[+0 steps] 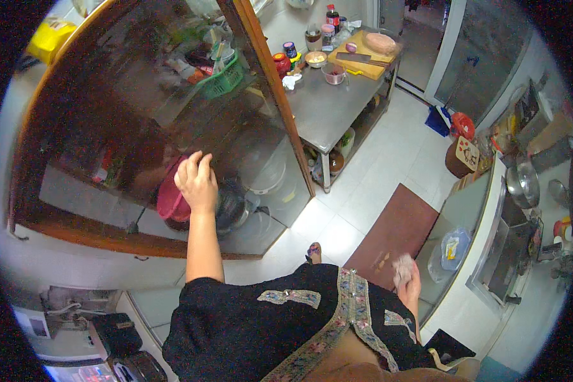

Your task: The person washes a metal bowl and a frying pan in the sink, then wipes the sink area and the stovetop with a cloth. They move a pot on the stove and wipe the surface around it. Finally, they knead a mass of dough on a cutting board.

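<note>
A large wood-framed glass panel point(134, 83) of a cabinet fills the left side. In front of it my left hand point(197, 183) is raised with bent, parted fingers and nothing visible in them; whether the fingertips touch the glass I cannot tell. A pink basin point(170, 198) shows behind that hand, and a green plastic basket point(225, 77) with mixed items shows higher up through the glass. Low at my right side, my right hand point(412, 288) is closed on a crumpled pale cloth point(402, 267). Part of that hand is hidden by the cloth.
Beyond the cabinet stands a steel table point(328, 108) with a cutting board point(369, 60), a cleaver point(353, 57), bowls and jars. A brown mat point(395, 235) lies on the tiled floor. A counter with a stove point(503, 254) and pans runs along the right. The far door point(477, 57) is glazed.
</note>
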